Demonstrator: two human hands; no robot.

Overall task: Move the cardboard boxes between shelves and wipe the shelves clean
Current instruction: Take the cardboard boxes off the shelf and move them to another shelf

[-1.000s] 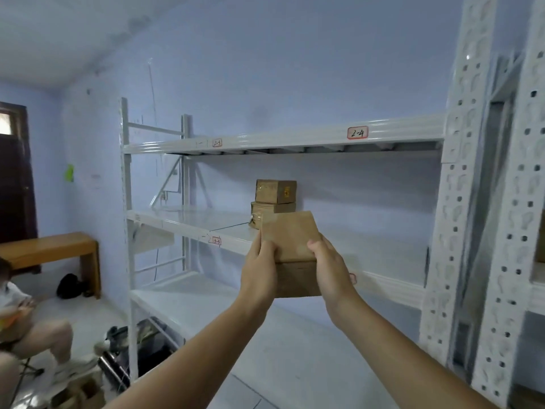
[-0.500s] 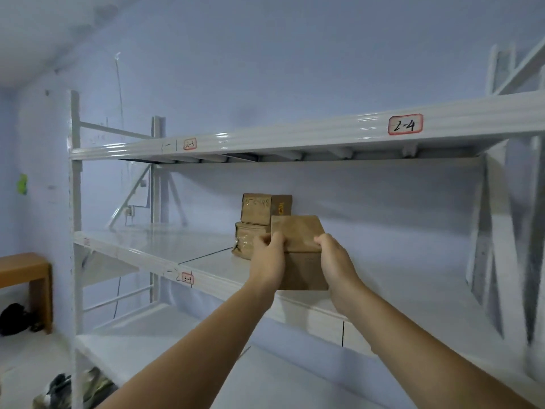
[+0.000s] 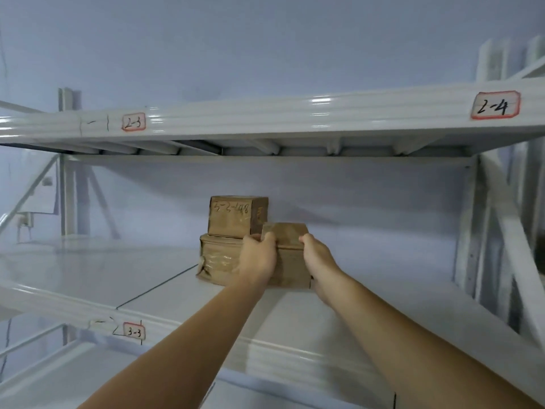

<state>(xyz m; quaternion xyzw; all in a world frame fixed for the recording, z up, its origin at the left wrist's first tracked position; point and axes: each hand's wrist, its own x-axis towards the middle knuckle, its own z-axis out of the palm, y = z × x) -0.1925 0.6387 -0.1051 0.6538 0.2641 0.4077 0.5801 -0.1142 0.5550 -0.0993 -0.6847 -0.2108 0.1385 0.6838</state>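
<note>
Brown cardboard boxes [image 3: 236,219] on a glossy white shelf [image 3: 88,270]; red-bordered white labels [image 3: 134,332] on its front edge; pale blue wall [image 3: 265,39] behind.

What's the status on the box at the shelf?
Left hand and right hand both grip the box. Box low over the shelf marked 3-3, right beside two stacked boxes. Contact with them unclear. Nothing else in the way.

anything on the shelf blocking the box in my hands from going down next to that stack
Nothing visible does. The held box, gripped by the left hand and right hand, sits just right of the two stacked boxes; the shelf to its right and front is bare.
</note>
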